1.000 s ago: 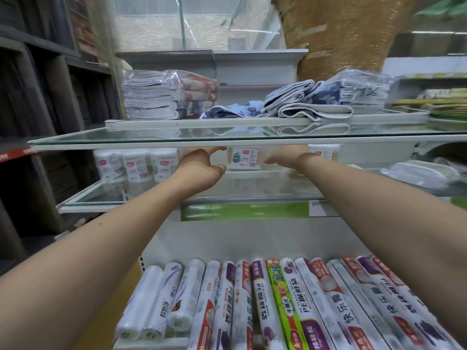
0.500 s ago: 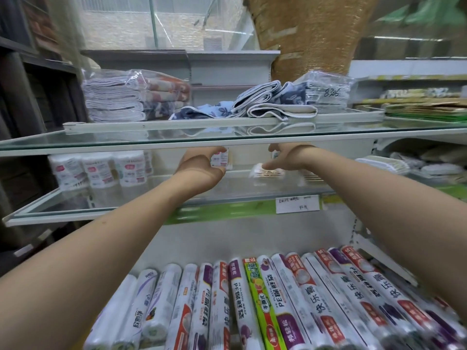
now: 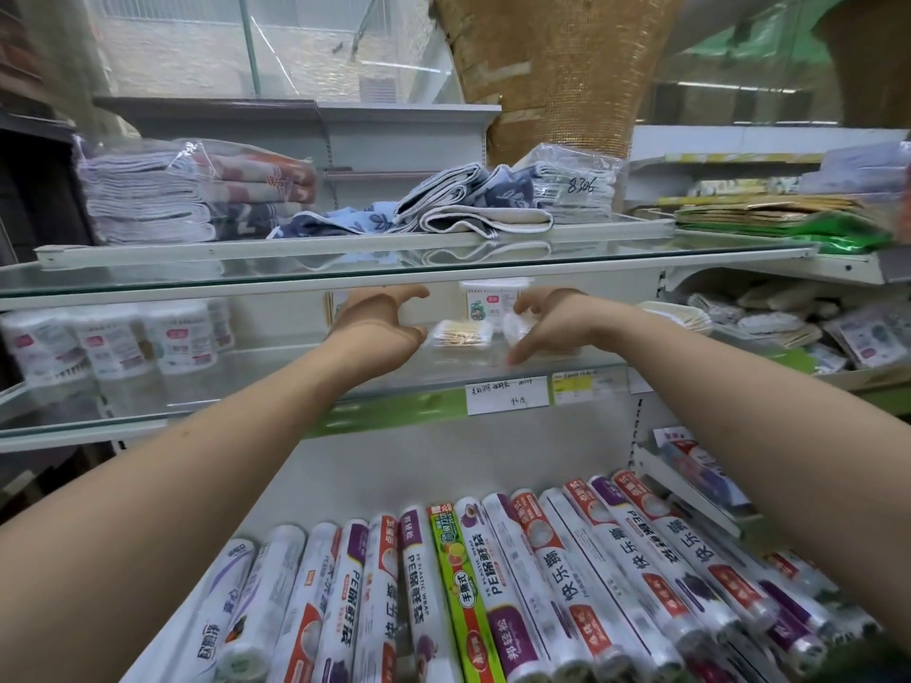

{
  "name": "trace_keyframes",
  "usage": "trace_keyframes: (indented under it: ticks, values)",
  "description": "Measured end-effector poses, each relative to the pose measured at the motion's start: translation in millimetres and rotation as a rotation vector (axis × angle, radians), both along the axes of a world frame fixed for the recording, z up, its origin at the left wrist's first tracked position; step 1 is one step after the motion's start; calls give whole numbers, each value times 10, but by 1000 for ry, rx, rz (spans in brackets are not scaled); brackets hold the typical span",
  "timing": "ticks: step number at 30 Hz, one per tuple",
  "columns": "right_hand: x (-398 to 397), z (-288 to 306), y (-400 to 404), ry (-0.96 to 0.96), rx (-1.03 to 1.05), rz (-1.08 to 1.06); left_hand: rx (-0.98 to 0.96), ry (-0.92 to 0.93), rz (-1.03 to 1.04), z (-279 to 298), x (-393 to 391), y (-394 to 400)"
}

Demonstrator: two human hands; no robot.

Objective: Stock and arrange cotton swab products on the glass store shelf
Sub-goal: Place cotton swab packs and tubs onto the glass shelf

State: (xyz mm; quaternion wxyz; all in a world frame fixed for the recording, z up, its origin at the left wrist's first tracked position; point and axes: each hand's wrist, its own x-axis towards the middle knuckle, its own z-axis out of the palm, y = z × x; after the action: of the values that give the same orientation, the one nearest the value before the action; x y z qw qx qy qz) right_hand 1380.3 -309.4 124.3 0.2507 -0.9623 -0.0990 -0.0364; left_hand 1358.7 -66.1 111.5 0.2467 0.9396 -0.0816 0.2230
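Both hands reach under the upper glass pane onto the middle glass shelf (image 3: pixel 276 382). My left hand (image 3: pixel 379 322) hovers with fingers and thumb spread, holding nothing. Just right of its thumb lies a flat clear box of cotton swabs (image 3: pixel 461 334). Behind that box a white square swab tub (image 3: pixel 493 300) stands upright at the back. My right hand (image 3: pixel 552 322) is beside a second clear pack (image 3: pixel 517 328), its thumb pointing down at the glass and its fingers loosely bent. Several round swab tubs (image 3: pixel 113 337) stand in a row at the shelf's left end.
Folded towels (image 3: pixel 197 194) and cloths (image 3: pixel 473 204) lie on the upper glass shelf (image 3: pixel 394 268), close above my hands. Bagged goods (image 3: pixel 769 322) crowd the shelf to the right. Rolls of plastic wrap (image 3: pixel 468 598) fill the shelf below. A price label (image 3: pixel 508 394) hangs on the front edge.
My left hand has let go of the white tub, which now stands at the back between the hands. Both hands have opened and drawn back slightly. The view has shifted right.
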Motion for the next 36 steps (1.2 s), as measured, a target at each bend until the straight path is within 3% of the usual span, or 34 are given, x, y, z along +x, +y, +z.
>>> trace_keyframes:
  ticks: [3, 8, 17, 26, 32, 36]
  values:
    - [8, -10, -28, -100, 214, 11, 13, -25, 1, 2, -61, -3]
    - [7, -82, -40, -86, 684, 64, 7, -75, 34, -19, -199, 77]
    - [-49, -129, 133, 19, 988, 169, 4, -116, 105, -25, -440, 217]
    - [-52, -120, 376, 31, 893, 234, 84, -85, 96, 11, -597, 486]
    - [-56, -146, 671, -32, 485, 299, 69, -56, 84, -7, -574, 735]
    - [-154, -118, 972, -146, 388, 236, 46, -34, 89, -45, -576, 868]
